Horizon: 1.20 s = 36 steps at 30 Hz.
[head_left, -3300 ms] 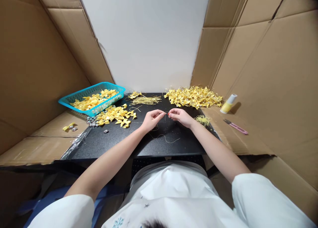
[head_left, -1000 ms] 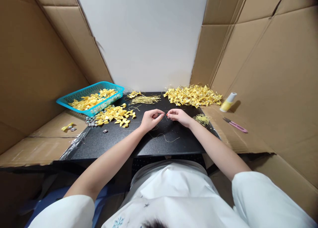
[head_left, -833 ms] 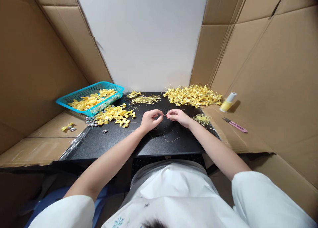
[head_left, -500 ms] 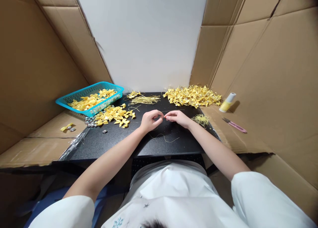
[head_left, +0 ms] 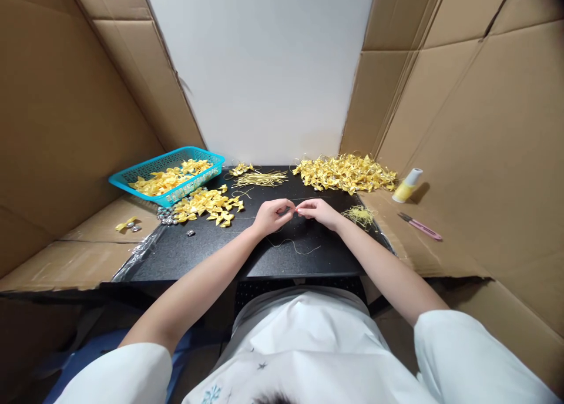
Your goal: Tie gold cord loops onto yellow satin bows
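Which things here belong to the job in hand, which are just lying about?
Probably in the job:
left hand and right hand, fingertips meeting; any held item too small to identify
thin pale thread
yellow fabric bows
thin yellow cord lengths

Apparently just lying about:
tangled yellow thread scraps
pink-handled, grey-bladed snips, untouched

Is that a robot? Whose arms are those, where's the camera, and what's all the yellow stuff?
No robot here, just a person using two bare hands. The camera sits on their head, looking forward and down, so you see almost what they see.

On the black table lie yellow bows, more in a blue basket, and a bigger heap at the right. Behind the hands are thin yellow cords.

The left hand and right hand meet at the fingertips. Something tiny and reddish shows there, too small to name.
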Each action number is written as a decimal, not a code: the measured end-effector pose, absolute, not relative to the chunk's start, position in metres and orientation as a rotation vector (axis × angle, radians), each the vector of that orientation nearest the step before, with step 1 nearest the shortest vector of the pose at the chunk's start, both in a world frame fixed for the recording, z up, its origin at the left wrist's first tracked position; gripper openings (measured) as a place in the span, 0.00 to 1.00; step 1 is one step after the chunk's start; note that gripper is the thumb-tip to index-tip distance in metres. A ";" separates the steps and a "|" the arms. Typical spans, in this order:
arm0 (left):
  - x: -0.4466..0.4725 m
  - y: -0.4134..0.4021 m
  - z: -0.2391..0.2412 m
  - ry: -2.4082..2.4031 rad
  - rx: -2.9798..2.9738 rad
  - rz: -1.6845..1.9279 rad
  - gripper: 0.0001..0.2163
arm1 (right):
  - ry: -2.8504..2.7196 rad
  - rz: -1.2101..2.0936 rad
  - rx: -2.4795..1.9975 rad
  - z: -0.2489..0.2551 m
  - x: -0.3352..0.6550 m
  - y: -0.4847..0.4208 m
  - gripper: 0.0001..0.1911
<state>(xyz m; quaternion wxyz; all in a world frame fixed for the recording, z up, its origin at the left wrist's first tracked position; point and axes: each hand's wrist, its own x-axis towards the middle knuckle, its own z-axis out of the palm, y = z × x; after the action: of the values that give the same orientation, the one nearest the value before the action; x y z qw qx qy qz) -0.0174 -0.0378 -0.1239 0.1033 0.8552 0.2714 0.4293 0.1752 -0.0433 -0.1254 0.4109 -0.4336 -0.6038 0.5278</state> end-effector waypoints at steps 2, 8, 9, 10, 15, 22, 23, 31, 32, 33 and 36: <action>-0.017 -0.037 -0.124 0.790 2.519 1.248 0.07 | -1.502 1.314 -1.095 -0.125 0.175 -0.043 0.14; -0.017 -0.036 -0.122 0.731 2.435 1.207 0.08 | -1.396 1.202 -1.110 -0.128 0.178 -0.037 0.16; -0.017 -0.036 -0.121 0.739 2.393 1.206 0.09 | -1.376 1.179 -1.110 -0.129 0.179 -0.036 0.16; -0.017 -0.036 -0.121 0.749 2.347 1.202 0.10 | -1.358 1.156 -1.109 -0.130 0.180 -0.034 0.16; -0.016 -0.030 -0.122 0.731 2.186 1.158 0.13 | -1.304 1.049 -1.098 -0.131 0.182 -0.032 0.16; -0.018 -0.022 -0.127 0.728 2.019 1.153 0.12 | -1.308 0.937 -1.095 -0.132 0.183 -0.029 0.15; -0.019 -0.022 -0.127 0.750 2.012 1.147 0.11 | -1.311 0.918 -1.099 -0.132 0.184 -0.028 0.15; -0.024 -0.020 -0.119 1.005 2.106 1.118 0.08 | -1.358 0.703 -1.153 -0.132 0.186 -0.028 0.13; -0.026 -0.018 -0.119 1.016 2.104 1.121 0.09 | -1.367 0.674 -1.165 -0.132 0.186 -0.029 0.12; -0.027 -0.017 -0.120 1.031 2.100 1.126 0.10 | -1.377 0.646 -1.177 -0.131 0.186 -0.030 0.12; -0.031 -0.012 -0.122 1.110 2.071 1.171 0.12 | -1.410 0.574 -1.209 -0.128 0.186 -0.035 0.11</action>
<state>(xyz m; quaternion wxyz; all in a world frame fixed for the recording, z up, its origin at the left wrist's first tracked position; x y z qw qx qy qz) -0.0307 -0.0123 -0.1221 0.2553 0.7628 0.4088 0.4312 0.1859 -0.0348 -0.1276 0.5635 -0.5137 -0.5993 0.2438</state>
